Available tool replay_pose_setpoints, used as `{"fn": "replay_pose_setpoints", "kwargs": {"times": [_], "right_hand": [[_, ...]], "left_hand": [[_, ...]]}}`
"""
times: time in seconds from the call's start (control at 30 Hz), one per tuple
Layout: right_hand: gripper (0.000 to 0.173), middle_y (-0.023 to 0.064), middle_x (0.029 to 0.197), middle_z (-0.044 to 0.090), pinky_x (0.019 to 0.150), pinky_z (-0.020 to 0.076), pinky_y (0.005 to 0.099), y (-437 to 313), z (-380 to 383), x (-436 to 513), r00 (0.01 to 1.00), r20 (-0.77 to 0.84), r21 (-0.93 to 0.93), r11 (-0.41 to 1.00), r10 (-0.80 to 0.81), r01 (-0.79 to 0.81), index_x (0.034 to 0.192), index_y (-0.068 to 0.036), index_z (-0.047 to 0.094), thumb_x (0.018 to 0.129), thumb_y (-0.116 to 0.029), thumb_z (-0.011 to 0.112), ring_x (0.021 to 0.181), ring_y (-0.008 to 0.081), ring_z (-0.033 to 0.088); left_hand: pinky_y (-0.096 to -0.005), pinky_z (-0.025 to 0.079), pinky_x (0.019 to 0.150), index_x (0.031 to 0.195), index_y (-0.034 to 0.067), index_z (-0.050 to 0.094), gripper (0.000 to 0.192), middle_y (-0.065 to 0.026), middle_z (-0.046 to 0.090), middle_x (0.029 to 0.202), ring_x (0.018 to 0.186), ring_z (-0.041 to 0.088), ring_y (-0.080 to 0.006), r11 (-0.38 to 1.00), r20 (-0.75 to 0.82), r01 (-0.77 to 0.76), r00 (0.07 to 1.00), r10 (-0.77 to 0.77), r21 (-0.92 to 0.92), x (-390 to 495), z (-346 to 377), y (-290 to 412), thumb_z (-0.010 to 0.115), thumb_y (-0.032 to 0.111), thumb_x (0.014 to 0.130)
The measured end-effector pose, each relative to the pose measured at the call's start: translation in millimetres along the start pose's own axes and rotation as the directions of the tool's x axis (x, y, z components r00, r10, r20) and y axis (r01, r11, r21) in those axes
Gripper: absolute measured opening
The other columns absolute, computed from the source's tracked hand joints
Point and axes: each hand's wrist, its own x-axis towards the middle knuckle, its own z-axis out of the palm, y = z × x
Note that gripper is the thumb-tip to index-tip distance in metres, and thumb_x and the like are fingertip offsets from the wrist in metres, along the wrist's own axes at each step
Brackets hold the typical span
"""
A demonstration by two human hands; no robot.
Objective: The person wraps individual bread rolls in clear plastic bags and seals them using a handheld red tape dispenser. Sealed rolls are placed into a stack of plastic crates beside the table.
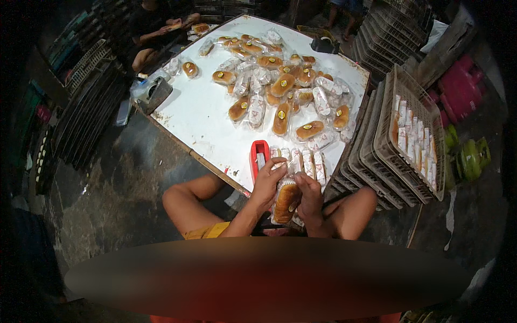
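In front of my lap is an elongated bread roll (pixel 286 204) in a white fluted paper liner, inside a clear plastic bag. My left hand (pixel 266 183) pinches the gathered top of the bag with thumb and forefinger. My right hand (pixel 310 196) grips the same bag along its upper right side. Just beyond my left hand lies a red plastic holder (pixel 259 157) with a pale strip inside. A row of paper-wrapped rolls (pixel 308 163) sits to its right at the table's near corner, partly hidden by my fingers.
Many bagged rolls (pixel 282 84) are heaped on the white table (pixel 198 117). Tape dispensers (pixel 155 95) stand at its left and far corners. Stacked plastic crates (pixel 381 149), the outermost holding wrapped rolls, lean at right near gas cylinders (pixel 460 91). Another person (pixel 151 32) sits at far left.
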Motion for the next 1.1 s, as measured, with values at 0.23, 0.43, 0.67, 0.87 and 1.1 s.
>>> {"fn": "replay_pose_setpoints", "kwargs": {"times": [0.23,0.43,0.67,0.87,1.1], "right_hand": [[0.014,0.0017,0.084,0.063,0.073,0.0472,0.0235,-2.9,2.4,-1.0,0.996,-0.047,-0.072,0.995,-0.073,0.070,0.093,0.001,0.061,0.094,-0.012,0.064,0.076,0.0089,0.058],[0.017,0.0069,0.100,0.064,0.083,0.0497,0.0298,-4.7,18.0,3.8,0.970,-0.065,-0.359,0.912,-0.235,0.197,0.104,0.003,0.061,0.090,-0.005,0.063,0.092,0.0150,0.061],[0.014,0.0133,0.110,0.060,0.092,0.0465,0.0388,2.2,32.2,21.0,0.919,0.022,-0.545,0.766,-0.393,0.341,0.094,0.001,0.069,0.085,-0.010,0.067,0.101,0.0269,0.059],[0.011,0.0024,0.091,0.059,0.078,0.0461,0.0290,25.5,57.1,25.3,0.927,-0.141,-0.141,0.934,-0.347,0.328,0.085,-0.003,0.058,0.090,-0.010,0.064,0.082,0.0132,0.055],[0.019,0.0088,0.085,0.067,0.073,0.0502,0.0334,91.6,15.5,47.4,0.997,-0.071,-0.717,0.695,-0.003,-0.049,0.085,0.001,0.066,0.094,-0.015,0.064,0.078,0.0168,0.062]], "left_hand": [[-0.0304,0.049,0.077,0.102,-0.004,0.063,0.017,-0.0079,0.067,0.092,0.086,0.063,-0.0160,0.503,0.266,-0.450,0.879,0.396,0.738,-11.9,-8.6,2.0,0.067,0.011,0.093],[-0.0310,0.050,0.077,0.116,-0.003,0.058,0.027,-0.0115,0.070,0.091,0.086,0.066,-0.0165,0.748,0.028,-0.350,0.913,0.406,0.564,-27.2,3.8,7.3,0.066,0.007,0.092],[-0.0336,0.044,0.087,0.101,-0.003,0.057,0.016,-0.0139,0.053,0.096,0.093,0.054,-0.0255,0.386,0.187,-0.493,0.772,0.608,0.780,-19.2,-3.7,20.7,0.062,0.010,0.093],[-0.0297,0.044,0.079,0.093,-0.004,0.055,0.014,-0.0090,0.054,0.094,0.088,0.052,-0.0172,0.773,-0.158,-0.355,0.852,0.499,0.526,-21.9,-0.1,10.1,0.056,0.010,0.097],[-0.0235,0.052,0.069,0.134,0.004,0.037,0.043,-0.0037,0.056,0.100,0.085,0.055,-0.0116,0.822,-0.321,-0.414,0.776,0.543,0.392,-24.8,-28.8,29.0,0.053,0.001,0.095]]}}
